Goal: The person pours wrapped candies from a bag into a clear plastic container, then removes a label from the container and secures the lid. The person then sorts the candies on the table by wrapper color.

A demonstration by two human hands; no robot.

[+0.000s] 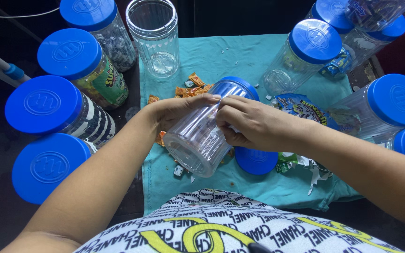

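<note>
Teal cloth (221,56) covers the counter, ringed by blue-lidded jars. I hold a clear jar (198,140) tilted over it, left hand (174,112) wrapped around it, right hand (249,124) fingers pinched at its side. A loose lid (256,160) lies just beside.

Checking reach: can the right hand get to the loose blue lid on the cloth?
Probably yes. The loose lid lies just under the right hand with nothing between, but both hands grip the clear jar, so it must let go first.
</note>
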